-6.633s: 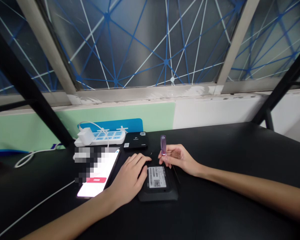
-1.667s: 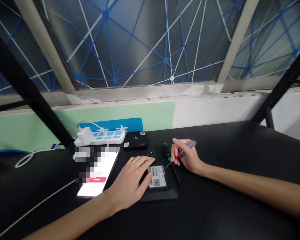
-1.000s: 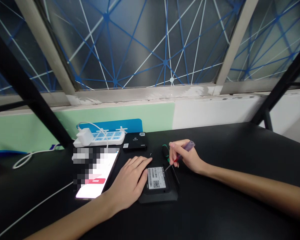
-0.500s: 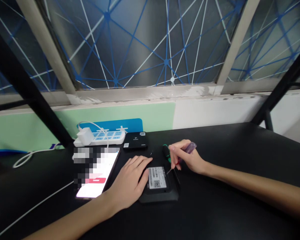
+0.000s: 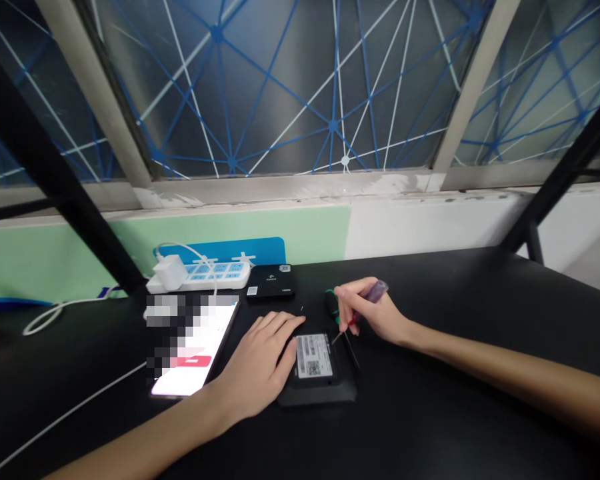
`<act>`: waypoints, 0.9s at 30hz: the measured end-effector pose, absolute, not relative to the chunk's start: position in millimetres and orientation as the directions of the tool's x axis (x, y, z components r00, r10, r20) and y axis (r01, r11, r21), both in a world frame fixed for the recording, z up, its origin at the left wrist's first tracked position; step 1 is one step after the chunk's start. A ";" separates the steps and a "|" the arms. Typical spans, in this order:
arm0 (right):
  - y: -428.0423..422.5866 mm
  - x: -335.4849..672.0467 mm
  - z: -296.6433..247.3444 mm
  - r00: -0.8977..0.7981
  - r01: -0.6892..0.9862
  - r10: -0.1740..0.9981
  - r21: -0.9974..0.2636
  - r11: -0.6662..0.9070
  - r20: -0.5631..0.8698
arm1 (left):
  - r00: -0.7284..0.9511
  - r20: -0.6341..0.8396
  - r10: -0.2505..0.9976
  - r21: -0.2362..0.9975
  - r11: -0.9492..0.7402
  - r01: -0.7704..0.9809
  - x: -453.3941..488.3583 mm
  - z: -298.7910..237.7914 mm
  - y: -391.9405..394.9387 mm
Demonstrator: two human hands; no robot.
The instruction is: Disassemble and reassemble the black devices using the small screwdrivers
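Observation:
In the head view, my right hand (image 5: pixel 367 308) grips a screwdriver with a see-through purple handle (image 5: pixel 379 291). Its thin tip meets or hovers just over the right edge of a white label (image 5: pixel 315 355); which of the two I cannot tell. That label is on a flat black box (image 5: pixel 320 393). Fingers stretched out, my left hand (image 5: pixel 267 357) lies along the box's left side, thumb against its edge. A black-and-green handle (image 5: pixel 331 303), partly hidden, lies behind my right hand. A tiny screw-like piece (image 5: pixel 302 308) lies beyond my left fingertips.
A lit phone (image 5: pixel 200 353) lies left of my left hand, with a white cable (image 5: pixel 70 413) crossing the table nearby. At the back are a white power strip (image 5: pixel 220 275) with a plugged-in charger (image 5: pixel 171 272) and a second black box (image 5: pixel 271 283). Black frame bars (image 5: pixel 555 177) rise at both sides.
My right hand and the screwdriver have shifted very slightly left, the handle tilting a little. My left hand and the box have stayed put.

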State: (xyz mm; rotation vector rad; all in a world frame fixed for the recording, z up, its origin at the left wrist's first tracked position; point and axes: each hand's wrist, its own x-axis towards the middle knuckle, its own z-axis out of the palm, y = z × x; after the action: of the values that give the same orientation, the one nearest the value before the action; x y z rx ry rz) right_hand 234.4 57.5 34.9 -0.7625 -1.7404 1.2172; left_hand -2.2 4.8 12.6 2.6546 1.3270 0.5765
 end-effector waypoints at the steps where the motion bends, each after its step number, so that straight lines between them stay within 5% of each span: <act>1: 58.6 234.6 34.4 -0.433 0.016 0.849 -0.940 0.342 0.302 | 0.544 0.280 0.791 0.272 -0.609 0.745 -1.8 13.1 4.9; 16: 61.8 239.6 34.2 -0.451 0.191 0.811 -0.847 0.496 0.373 | 0.551 0.276 0.788 0.275 -0.614 0.740 -1.4 14.4 5.8; 27: 64.3 227.6 34.8 -0.454 0.059 0.859 -0.953 0.296 0.238 | 0.550 0.293 0.782 0.281 -0.621 0.732 -1.6 13.0 6.9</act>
State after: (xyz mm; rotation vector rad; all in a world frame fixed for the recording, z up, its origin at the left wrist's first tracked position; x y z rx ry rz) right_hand 227.6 64.3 34.8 -0.8323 -1.7551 1.2452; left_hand -1.6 6.9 13.0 2.6536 1.3021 0.5979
